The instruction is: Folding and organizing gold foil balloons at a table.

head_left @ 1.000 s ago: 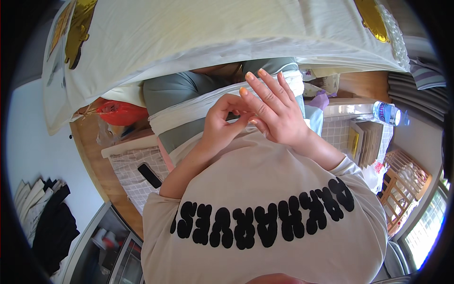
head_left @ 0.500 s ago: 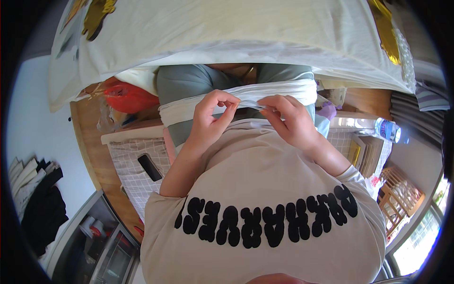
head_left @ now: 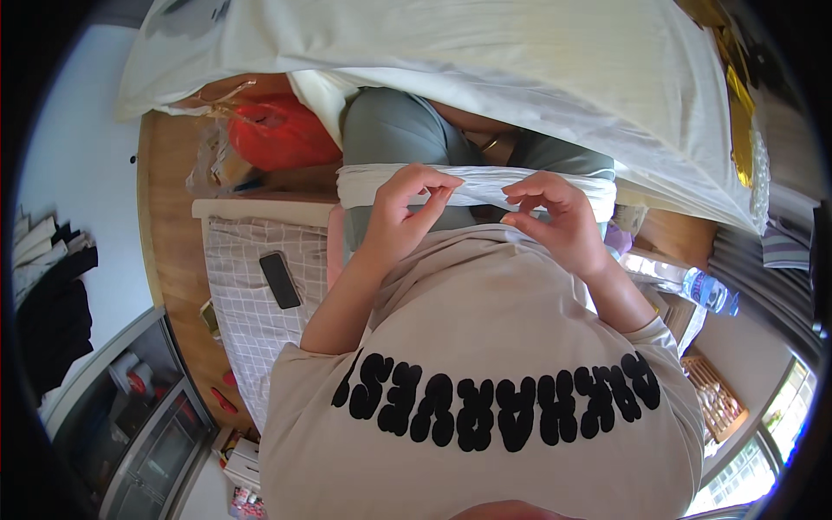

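Over my lap, my left hand (head_left: 412, 213) has its thumb and forefinger pinched together. Whatever lies between those fingertips is too small to make out. To its right, my right hand (head_left: 561, 224) holds its thumb and forefinger apart, the other fingers curled, with nothing visible between them. Both hands hover over or against a bunched white cloth band (head_left: 485, 184), which lies across my grey-green trousers (head_left: 394, 130); touching or not, I cannot tell.
A table with a cream cloth (head_left: 537, 52) stands ahead. Under its left side sits a red plastic bag (head_left: 282, 132). A black phone (head_left: 279, 279) lies on checked fabric (head_left: 238, 260) at left. At right lies a clear water bottle (head_left: 709, 291); gold foil (head_left: 738, 130) hangs off the table.
My hands have moved apart slightly, and the right thumb and forefinger have opened. The pale thin strip seen between the fingertips no longer shows. The whole view has turned a little.
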Action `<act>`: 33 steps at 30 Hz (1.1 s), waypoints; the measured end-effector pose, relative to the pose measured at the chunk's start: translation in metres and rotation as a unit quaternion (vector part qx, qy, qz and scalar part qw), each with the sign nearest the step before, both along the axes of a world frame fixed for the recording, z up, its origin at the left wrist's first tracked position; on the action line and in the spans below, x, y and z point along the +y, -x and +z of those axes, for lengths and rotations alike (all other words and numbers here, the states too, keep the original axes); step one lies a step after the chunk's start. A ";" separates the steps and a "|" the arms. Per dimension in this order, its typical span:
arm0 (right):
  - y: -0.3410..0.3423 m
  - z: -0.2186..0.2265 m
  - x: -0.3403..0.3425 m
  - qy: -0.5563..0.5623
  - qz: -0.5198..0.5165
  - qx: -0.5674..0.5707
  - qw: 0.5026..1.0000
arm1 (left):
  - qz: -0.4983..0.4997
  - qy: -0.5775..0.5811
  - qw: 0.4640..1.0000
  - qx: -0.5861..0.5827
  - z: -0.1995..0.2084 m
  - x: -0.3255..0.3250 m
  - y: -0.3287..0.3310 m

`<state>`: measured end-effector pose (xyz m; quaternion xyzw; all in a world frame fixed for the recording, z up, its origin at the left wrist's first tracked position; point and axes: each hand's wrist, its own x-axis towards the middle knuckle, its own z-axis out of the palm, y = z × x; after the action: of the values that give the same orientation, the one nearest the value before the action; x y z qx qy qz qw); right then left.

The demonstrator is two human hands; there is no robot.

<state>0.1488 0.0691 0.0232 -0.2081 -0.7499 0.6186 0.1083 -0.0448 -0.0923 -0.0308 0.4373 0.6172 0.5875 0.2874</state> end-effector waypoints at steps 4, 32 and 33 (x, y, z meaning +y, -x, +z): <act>0.016 0.003 -0.008 0.032 0.009 -0.004 0.999 | 0.011 0.003 1.000 -0.024 -0.001 -0.012 0.009; 0.220 -0.024 -0.064 0.023 0.047 0.076 0.996 | 0.431 -0.038 0.890 -0.145 -0.093 -0.085 0.190; 0.227 -0.024 -0.067 0.028 0.054 0.077 0.995 | 0.432 -0.040 0.889 -0.145 -0.092 -0.083 0.189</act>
<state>-0.0782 0.0023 -0.0010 -0.1221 -0.7320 0.6582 0.1266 -0.2338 -0.1756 -0.1226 0.0483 0.6729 0.7345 0.0737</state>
